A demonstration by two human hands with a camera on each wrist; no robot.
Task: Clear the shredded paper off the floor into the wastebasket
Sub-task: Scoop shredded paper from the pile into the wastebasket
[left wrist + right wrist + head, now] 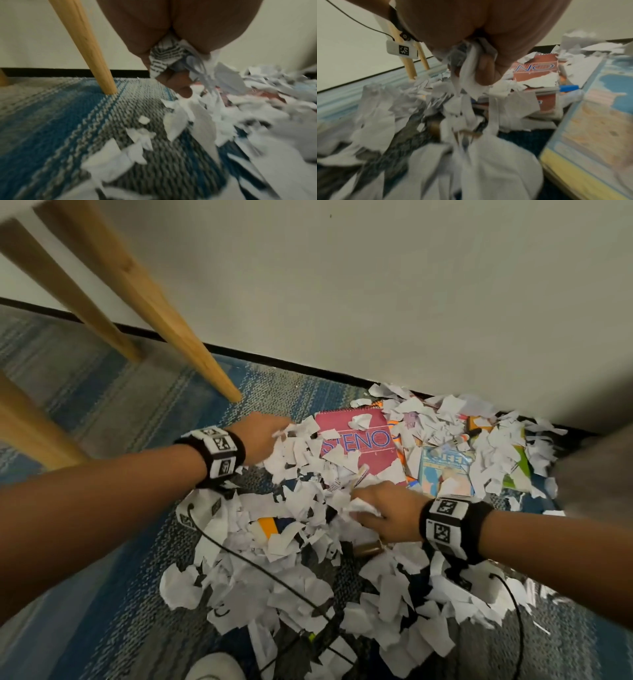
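Down on the striped blue-and-grey carpet (113, 405), beside the wall, we have both hands in the shredded paper (308, 570). Its white torn scraps spread in a loose heap whose long axis runs from the black baseboard (308, 368) at the far right back toward us at the near edge of the head view; the single scraps point every which way. Our left hand (262, 436) sits at the heap's far-left edge, near the foot of a slanted wooden leg (191, 350), and in the left wrist view its fingers (181, 83) are curled round a bunch of printed and plain scraps that hang downward from the fist toward the carpet. Our right hand (387, 515) lies in the middle of the heap, and the right wrist view shows its fingers (488, 70) clenched on a wad of white strips, their long axes hanging down from the grip into the pile. A pink steno pad (356, 443) lies flat between and beyond the two hands, half covered by scraps, its spiral-bound edge toward the wall. Just to its right lies a light blue booklet (445, 470), also partly buried, with pens (469, 434) among the scraps farther back. Black cables (260, 573) from the wrist bands trail over the paper nearest us. We see no wastebasket in any view.
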